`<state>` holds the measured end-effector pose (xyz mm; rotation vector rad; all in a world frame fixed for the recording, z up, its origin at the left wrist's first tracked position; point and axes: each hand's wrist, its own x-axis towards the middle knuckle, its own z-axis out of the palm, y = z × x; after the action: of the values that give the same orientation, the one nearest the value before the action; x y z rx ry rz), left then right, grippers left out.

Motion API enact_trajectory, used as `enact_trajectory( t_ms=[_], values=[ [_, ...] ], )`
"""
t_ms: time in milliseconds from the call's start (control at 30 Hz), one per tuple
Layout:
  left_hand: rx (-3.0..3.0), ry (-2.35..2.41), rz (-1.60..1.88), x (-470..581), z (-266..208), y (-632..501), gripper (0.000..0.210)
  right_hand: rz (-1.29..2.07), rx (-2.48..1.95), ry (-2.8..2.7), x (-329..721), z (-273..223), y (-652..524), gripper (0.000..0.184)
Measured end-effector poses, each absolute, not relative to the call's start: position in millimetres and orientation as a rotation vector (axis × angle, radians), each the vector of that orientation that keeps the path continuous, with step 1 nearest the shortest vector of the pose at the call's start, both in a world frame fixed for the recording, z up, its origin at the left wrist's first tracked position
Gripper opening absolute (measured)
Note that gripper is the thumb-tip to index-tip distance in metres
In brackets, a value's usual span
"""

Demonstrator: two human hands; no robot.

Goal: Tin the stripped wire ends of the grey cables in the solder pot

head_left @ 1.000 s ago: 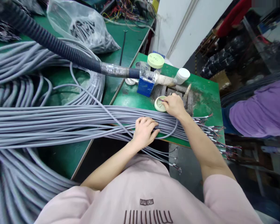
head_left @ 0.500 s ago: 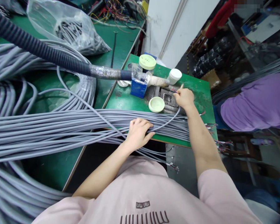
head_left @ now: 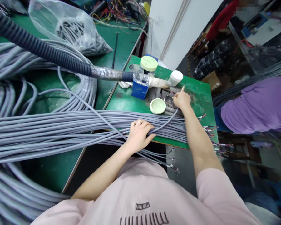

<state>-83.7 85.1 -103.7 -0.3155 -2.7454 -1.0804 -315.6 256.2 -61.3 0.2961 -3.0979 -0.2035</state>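
Pink shirt fabric point(head_left: 140, 184) fills the near edge; its small patch point(head_left: 142, 206) reads upside down, apparently "min min", and the row of strokes below is cut off. The left hand point(head_left: 140, 134) rests over a bundle of grey cables point(head_left: 61, 122), fingers loosely bent, thumb spread, hiding what lies under the palm. The right hand point(head_left: 182, 100) pinches 1 grey cable point(head_left: 170, 119) near its end, over a dark, stained block point(head_left: 168, 99) on the green worktop point(head_left: 202, 93); the wire tips are too small to make out. Beside the block sit a pale green dish point(head_left: 157, 106) and a blue box point(head_left: 140, 90). Farther back, a pale green lid point(head_left: 149, 63) carries marks too small to read. Beyond, at right, a person in purple point(head_left: 259, 106) is partly cut off.
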Motion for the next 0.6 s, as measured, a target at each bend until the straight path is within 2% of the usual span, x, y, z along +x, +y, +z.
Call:
enact_trajectory(
  t_ms=[600],
  values=[
    [-0.316,-2.741,-1.07,-83.4,-103.7,85.5,0.025,-0.25,0.287,-3.118,-317.7,-66.4,255.2,0.028]
  ],
)
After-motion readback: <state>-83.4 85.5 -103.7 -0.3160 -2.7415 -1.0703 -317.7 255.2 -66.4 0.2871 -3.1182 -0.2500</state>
